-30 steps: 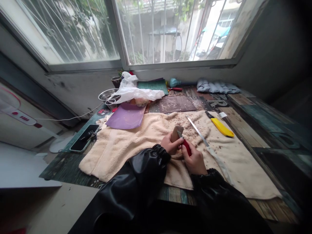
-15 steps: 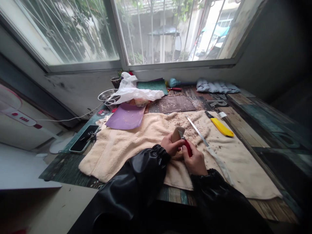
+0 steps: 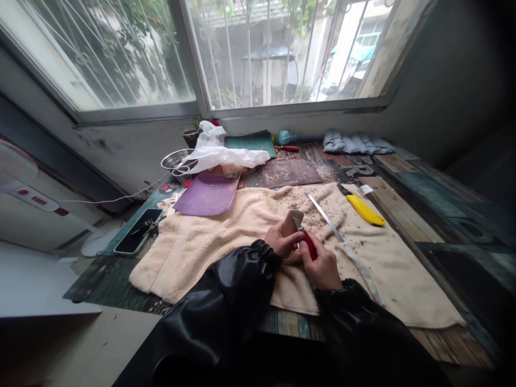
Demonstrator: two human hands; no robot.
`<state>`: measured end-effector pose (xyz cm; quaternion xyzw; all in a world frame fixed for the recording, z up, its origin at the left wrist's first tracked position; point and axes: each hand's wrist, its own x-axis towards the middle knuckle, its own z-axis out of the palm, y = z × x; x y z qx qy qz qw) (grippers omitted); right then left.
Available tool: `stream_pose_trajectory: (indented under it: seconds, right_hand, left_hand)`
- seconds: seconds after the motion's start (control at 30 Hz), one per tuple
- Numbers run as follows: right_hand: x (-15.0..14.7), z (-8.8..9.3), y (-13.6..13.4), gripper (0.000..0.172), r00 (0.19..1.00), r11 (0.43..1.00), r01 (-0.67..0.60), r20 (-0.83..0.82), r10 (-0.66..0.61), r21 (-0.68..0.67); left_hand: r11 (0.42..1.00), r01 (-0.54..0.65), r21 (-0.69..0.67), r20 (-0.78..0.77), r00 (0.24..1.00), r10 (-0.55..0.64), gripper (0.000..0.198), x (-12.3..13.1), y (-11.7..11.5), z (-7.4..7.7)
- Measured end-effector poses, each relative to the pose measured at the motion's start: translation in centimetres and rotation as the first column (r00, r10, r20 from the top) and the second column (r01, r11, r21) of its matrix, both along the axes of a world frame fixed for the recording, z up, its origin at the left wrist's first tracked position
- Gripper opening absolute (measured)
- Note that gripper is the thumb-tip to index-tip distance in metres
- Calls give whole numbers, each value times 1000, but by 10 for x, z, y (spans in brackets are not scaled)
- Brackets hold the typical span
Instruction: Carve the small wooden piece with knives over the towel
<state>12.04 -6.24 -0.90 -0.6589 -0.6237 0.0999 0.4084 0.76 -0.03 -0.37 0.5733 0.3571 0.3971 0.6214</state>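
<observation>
My left hand (image 3: 281,240) is closed round a brown block (image 3: 291,220), probably wood, with its upper end showing above the fingers. In my right hand (image 3: 323,266) is a red-handled knife (image 3: 308,247), gripped by the handle. Its short blade lies against the face of the block, and my left thumb sits close to the blade. Both hands are over a beige towel (image 3: 226,228) strewn with small brown shavings (image 3: 294,199). Right of the hands, a long thin saw-like blade (image 3: 324,215) with a pale wrapped handle lies on the towel.
A yellow-handled tool (image 3: 366,209) lies on the towel's right side. A purple sheet (image 3: 207,194), a white plastic bag (image 3: 229,157), and a metal bowl (image 3: 171,159) stand behind. At left is a phone (image 3: 137,231) with keys on it. A grey padded roll (image 3: 357,143) lies by the wall.
The knife blade has shifted slightly down and left across the block. Both hands keep their hold, and the view has moved a little.
</observation>
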Motion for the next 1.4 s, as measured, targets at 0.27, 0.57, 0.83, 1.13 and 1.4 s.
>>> stream_pose_trajectory:
  seconds: [0.27, 0.57, 0.83, 1.13, 1.4]
  right_hand:
    - [-1, 1, 0, 39, 999, 999, 42, 2, -42, 10]
    - [0, 2, 1, 38, 999, 1000, 7, -52, -8, -17]
    - [1, 3, 0, 38, 999, 999, 32, -15, -32, -11]
    - [1, 4, 0, 38, 999, 999, 26, -23, -27, -31]
    - [2, 3, -1, 37, 999, 999, 49, 22, -49, -2]
  left_hand:
    - [1000, -22, -22, 30, 999, 23, 37, 3, -3, -2]
    - [1000, -4, -11, -37, 999, 4, 36, 1, -2, 2]
    - [999, -33, -41, -92, 995, 29, 40, 0, -3, 4]
    - [999, -25, -48, -141, 990, 18, 44, -1, -1, -1]
    - [992, 12, -127, -126, 992, -28, 46, -3, -1, 4]
